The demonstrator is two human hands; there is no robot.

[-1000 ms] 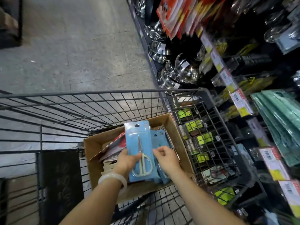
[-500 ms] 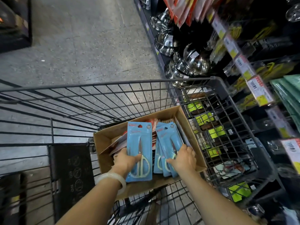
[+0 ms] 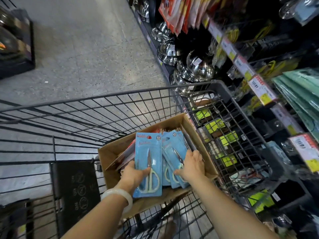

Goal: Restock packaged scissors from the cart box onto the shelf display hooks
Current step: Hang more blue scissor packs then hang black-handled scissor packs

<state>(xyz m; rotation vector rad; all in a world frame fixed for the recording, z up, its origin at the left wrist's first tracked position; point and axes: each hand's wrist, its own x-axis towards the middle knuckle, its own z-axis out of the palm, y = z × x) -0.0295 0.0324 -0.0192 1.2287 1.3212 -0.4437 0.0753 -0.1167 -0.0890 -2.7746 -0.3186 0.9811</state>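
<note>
A cardboard box (image 3: 110,150) sits in the wire cart (image 3: 120,94). My left hand (image 3: 133,175), with a pale bangle on its wrist, grips a blue blister pack of white-handled scissors (image 3: 148,163) upright over the box. My right hand (image 3: 190,167) lies in the box with its fingers closed round a fanned stack of the same blue scissors packs (image 3: 174,152). Red-edged packs (image 3: 124,156) lean at the box's left side. The shelf display (image 3: 259,87) with price tags runs along the right.
Steel bowls (image 3: 195,66) are stacked on the low shelf beyond the cart. Red packets (image 3: 183,12) hang top right, green packs (image 3: 302,90) at the right edge. Yellow-green boxes (image 3: 215,125) show through the cart's right side. A dark display (image 3: 15,47) stands across the aisle floor (image 3: 82,54).
My right hand has gone from the held pack down into the box and closed on the stack of blue packs. My left hand has kept its pack. The view has tilted slightly.
</note>
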